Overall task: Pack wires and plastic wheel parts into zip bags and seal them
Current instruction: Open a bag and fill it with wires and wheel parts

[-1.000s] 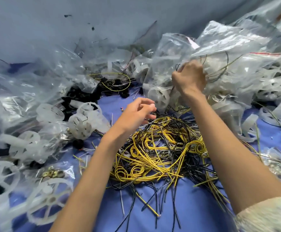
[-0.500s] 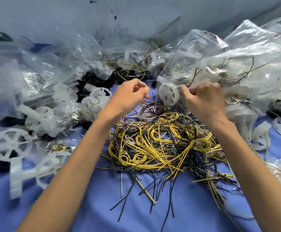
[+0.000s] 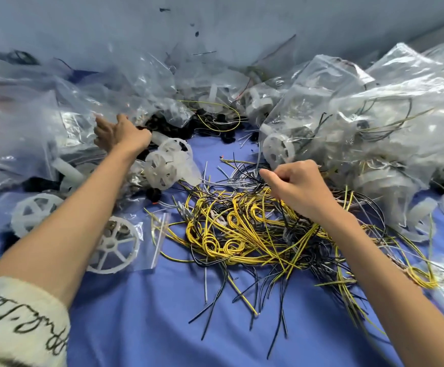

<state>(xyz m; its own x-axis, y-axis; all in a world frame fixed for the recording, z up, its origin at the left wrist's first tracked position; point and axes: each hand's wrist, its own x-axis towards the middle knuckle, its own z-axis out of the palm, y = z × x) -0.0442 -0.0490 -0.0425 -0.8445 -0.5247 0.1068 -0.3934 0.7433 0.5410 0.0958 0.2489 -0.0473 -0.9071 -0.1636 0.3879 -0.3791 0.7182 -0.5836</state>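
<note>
The widest free room is the bare blue cloth (image 3: 162, 327) at 6 o'clock. The tangle of wires (image 3: 242, 234) fills the centre. A narrow bare strip runs toward 12 o'clock, between the white wheel parts (image 3: 168, 165) and the right heap of zip bags (image 3: 374, 115), and ends at small black parts (image 3: 215, 123). Another heap of bags (image 3: 43, 115) closes 9 to 11 o'clock. A bagged spoked wheel (image 3: 115, 245) lies at 8 o'clock.

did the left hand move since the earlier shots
Yes. The left hand went left, off the far edge of the wires, past the white wheels to the clear bags.
</note>
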